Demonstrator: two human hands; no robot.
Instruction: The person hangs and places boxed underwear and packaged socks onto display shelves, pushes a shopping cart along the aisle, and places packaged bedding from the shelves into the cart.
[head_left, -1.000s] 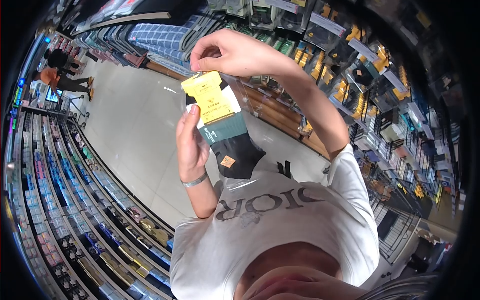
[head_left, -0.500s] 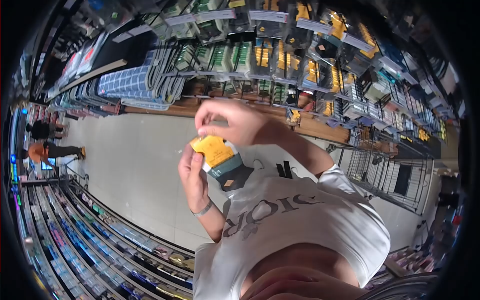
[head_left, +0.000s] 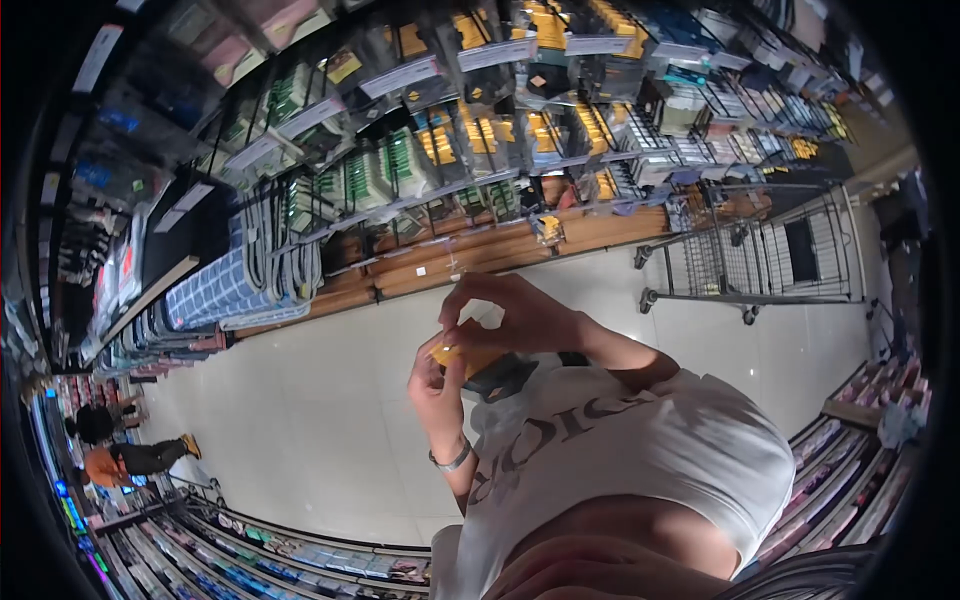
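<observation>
Both my hands are on a small flat packet (head_left: 479,364) with a yellow card label and dark folded fabric, held in front of my chest. My left hand (head_left: 437,390), with a metal band at the wrist, grips the packet's left end between thumb and fingers. Above it, my right hand (head_left: 512,312) arches over, its thumb and fingertips pinched at the packet's upper left edge. Much of the packet's front is hidden behind my fingers.
Racks of hanging yellow-carded packets (head_left: 482,133) and green ones line the aisle ahead. Folded blue checked cloths (head_left: 208,285) hang at left. A wire shopping cart (head_left: 765,245) stands right. Low shelves (head_left: 300,545) run behind. A person in orange (head_left: 105,466) is far left.
The view has turned, bringing more of the cart into sight. The packet has tilted, so its label shows less. My right fingers have closed in at its edge, nearer my left hand.
</observation>
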